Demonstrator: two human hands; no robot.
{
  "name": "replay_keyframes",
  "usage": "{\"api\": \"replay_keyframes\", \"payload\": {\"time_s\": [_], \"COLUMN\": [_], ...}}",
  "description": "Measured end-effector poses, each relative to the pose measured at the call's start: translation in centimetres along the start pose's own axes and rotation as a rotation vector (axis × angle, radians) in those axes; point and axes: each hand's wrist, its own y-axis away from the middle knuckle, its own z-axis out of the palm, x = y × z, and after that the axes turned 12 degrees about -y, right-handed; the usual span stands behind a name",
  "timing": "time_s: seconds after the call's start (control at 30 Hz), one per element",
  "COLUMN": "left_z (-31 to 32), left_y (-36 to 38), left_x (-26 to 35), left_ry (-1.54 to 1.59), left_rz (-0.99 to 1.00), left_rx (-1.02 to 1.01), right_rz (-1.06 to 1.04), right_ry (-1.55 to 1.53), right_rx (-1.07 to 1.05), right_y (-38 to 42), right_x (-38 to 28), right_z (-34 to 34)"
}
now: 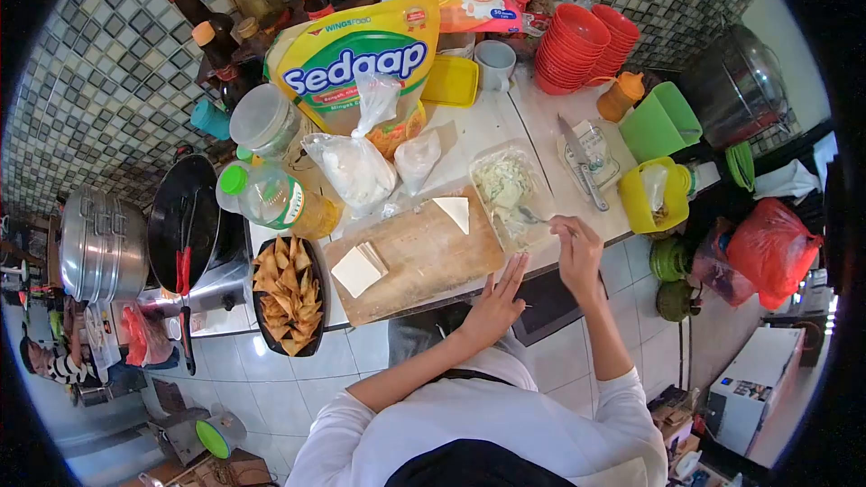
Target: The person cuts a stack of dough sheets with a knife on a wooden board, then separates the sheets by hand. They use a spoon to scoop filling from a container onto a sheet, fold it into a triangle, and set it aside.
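Note:
My right hand (575, 252) is closed around the handle of a metal spoon (532, 215), whose head dips into a pale, greenish-flecked filling (503, 180). This filling lies in a clear rectangular container (534, 233) to the right of the wooden cutting board (424, 261). My left hand (498, 305) is by the container's near edge with its fingers stretched out and nothing held. On the board, a stack of square pastry wrappers (358, 271) sits at the left and one folded white triangle (454, 214) at the upper right.
Left of the board is a black tray (317, 329) heaped with browned triangular pastries. Behind stand an oil bottle (284, 203), bagged white powder (356, 171) and a yellow Sedaap pouch (361, 63). A knife (582, 162) lies at right, near red bowls (570, 50). A wok (176, 216) is far left.

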Motion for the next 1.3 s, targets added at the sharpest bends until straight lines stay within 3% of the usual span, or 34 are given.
{"api": "replay_keyframes", "payload": {"time_s": [0.1,0.17,0.27,0.37,0.43,0.53,0.67,0.73,0.77,0.83,1.07,1.13,1.23,1.3], "left_z": [0.2,0.5,1.2,0.9,1.0,0.3,0.3,0.0,-0.1,-0.3,0.8,0.5,0.1,0.0], "left_y": [-0.1,0.0,0.2,0.3,0.3,0.2,0.3,0.1,0.1,0.1,0.3,0.2,0.1,0.1], "left_x": [-0.1,0.0,-0.1,-0.1,-0.2,-0.3,-0.3,-0.3,-0.3,-0.3,-0.3,-0.3,-0.4,-0.3], "left_ry": [0.003,0.008,0.038,0.015,0.034,0.029,0.043,0.023,0.023,0.048,0.007,0.062,0.061,0.053], "left_rz": [-0.001,-0.005,-0.035,-0.019,-0.028,-0.012,-0.007,-0.013,-0.013,-0.025,-0.027,-0.021,-0.019,-0.016], "left_rx": [-0.020,-0.053,0.063,0.024,0.045,-0.012,0.002,-0.071,-0.072,-0.084,0.051,-0.011,-0.059,-0.051], "right_rz": [0.155,0.148,0.048,0.082,-0.027,-0.038,0.015,0.258,0.258,0.304,0.223,0.313,0.220,0.269], "right_ry": [-0.121,-0.114,-0.070,-0.157,-0.107,-0.067,-0.173,-0.245,-0.246,-0.260,-0.259,-0.251,-0.084,-0.024], "right_rx": [0.053,0.068,0.014,-0.135,-0.164,-0.315,-0.328,-0.299,-0.300,-0.061,-0.147,-0.081,0.074,0.067], "right_y": [1.2,0.8,0.4,0.0,-0.5,-0.2,-0.3,-0.6,-0.4,0.0,0.4,0.2,0.3,0.7], "right_x": [-0.6,-0.6,0.1,-0.7,-0.7,-0.2,0.2,-0.4,-0.5,-0.7,-0.8,-1.2,-1.3,-1.7], "right_z": [1.2,0.8,0.2,-0.8,-1.0,-0.5,-1.8,-2.3,-2.2,-1.6,-0.7,-1.5,-1.0,-0.6]}}
